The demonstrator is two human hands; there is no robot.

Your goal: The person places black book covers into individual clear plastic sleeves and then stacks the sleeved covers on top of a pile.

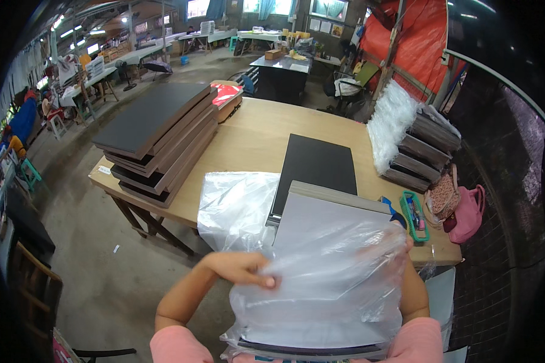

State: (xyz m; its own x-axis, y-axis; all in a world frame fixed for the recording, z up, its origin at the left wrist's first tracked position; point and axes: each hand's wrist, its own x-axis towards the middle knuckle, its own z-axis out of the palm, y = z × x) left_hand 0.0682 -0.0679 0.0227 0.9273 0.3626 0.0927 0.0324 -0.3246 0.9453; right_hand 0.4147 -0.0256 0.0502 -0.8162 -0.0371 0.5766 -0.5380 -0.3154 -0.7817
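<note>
In front of me a large flat panel with a white face (321, 215) stands tilted, its grey layered edge at the top. A clear plastic bag (327, 290) covers most of it, leaving the upper part bare. My left hand (245, 269) grips the bag's left edge, thumb toward the panel. At the right edge my right hand (407, 241) is closed on the bag, partly hidden behind the plastic. Beyond the panel lies a black board (318, 163) on the table. Another clear plastic bag (233, 206) lies flat to its left, hanging over the near edge.
The wooden table (254, 124) carries a stack of dark boards (157, 121) at left. Plastic-wrapped boards (418, 151) stand at right. Near them are a green basket (414, 215) with small items and a pink bag (468, 215). A dark desk (283, 75) stands farther back.
</note>
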